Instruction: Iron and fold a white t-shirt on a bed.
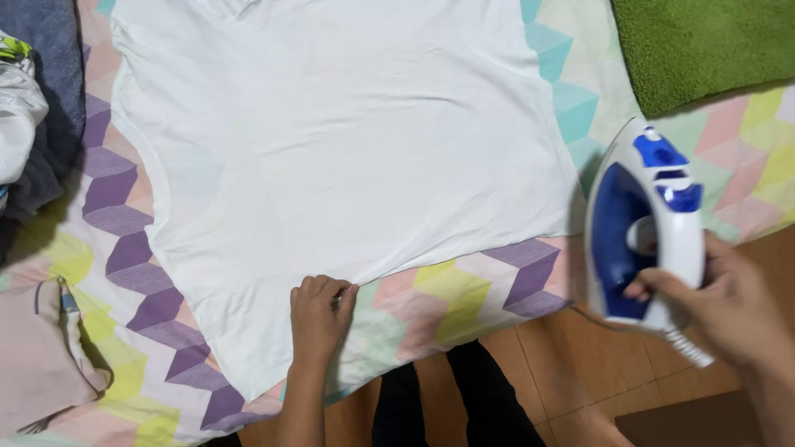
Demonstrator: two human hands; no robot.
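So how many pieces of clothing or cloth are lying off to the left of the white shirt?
3 at least: a white bundle at the upper left edge, dark grey cloth under it, and a pale pink piece lower left. More may lie outside the picture.

Bright even light, soft shadows, slight blur

White shirt [331, 141] middle open, flat; clothes pile [25, 124] blocks left edge, green towel [704, 45] upper right.
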